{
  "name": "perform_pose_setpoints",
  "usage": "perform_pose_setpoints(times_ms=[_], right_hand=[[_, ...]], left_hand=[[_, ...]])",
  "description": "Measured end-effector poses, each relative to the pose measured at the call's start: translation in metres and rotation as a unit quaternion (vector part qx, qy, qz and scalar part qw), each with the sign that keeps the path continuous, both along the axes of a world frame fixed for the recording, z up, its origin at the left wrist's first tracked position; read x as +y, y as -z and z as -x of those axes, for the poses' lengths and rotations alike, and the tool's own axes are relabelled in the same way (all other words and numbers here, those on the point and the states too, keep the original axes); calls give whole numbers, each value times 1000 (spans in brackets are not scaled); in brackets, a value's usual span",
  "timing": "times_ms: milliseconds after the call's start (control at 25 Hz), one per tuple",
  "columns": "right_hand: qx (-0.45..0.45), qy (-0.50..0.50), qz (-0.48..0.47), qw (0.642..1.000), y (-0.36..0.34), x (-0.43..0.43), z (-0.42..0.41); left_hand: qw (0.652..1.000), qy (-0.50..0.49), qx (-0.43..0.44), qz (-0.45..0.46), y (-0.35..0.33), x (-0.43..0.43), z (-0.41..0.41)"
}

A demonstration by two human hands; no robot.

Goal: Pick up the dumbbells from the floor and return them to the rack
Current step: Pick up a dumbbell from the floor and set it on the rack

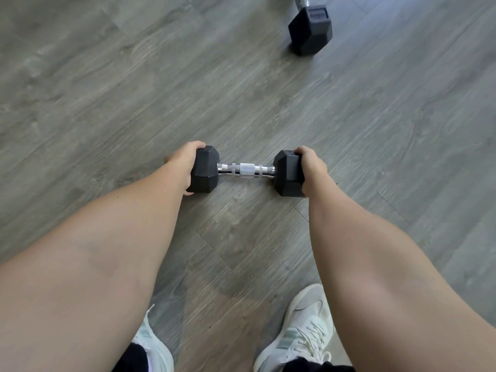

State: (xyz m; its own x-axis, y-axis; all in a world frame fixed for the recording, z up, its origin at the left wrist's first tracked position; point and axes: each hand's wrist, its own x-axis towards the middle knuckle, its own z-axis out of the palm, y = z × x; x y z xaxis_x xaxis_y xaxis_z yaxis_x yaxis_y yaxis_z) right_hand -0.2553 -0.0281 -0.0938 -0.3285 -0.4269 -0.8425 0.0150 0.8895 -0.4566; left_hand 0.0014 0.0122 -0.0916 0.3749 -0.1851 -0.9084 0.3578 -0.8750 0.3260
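Near dumbbell (246, 170) lies on the floor (107, 103), just ahead of the white shoes (300, 334). Left hand (182, 167) cups its left hex head, right hand (312, 169) its right head; each grip wrapped on the rubber, chrome handle bare between. Lift level, both sides together, so it doesn't tip. Second dumbbell (310, 29) sits well beyond, right of the near one. Rack not in view.

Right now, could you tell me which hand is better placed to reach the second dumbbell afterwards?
The right hand, probably. The second dumbbell lies ahead on the right side of the floor, nearer it than the left hand. Both hands currently grip the near dumbbell.
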Motion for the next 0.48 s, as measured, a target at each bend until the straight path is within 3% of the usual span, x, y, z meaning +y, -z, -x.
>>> perform_pose_setpoints(times_ms=[240,360,480], right_hand=[[-8,53,-13,999,-64,2,-18],[-21,63,3,998,-159,-7,-44],[-24,64,34,997,-303,-30,-81]], left_hand=[[1000,-2,-27,-2,-70,-12,-13],[999,-11,-50,17,-174,-21,-38],[995,-43,-74,50,-323,-35,-70]])
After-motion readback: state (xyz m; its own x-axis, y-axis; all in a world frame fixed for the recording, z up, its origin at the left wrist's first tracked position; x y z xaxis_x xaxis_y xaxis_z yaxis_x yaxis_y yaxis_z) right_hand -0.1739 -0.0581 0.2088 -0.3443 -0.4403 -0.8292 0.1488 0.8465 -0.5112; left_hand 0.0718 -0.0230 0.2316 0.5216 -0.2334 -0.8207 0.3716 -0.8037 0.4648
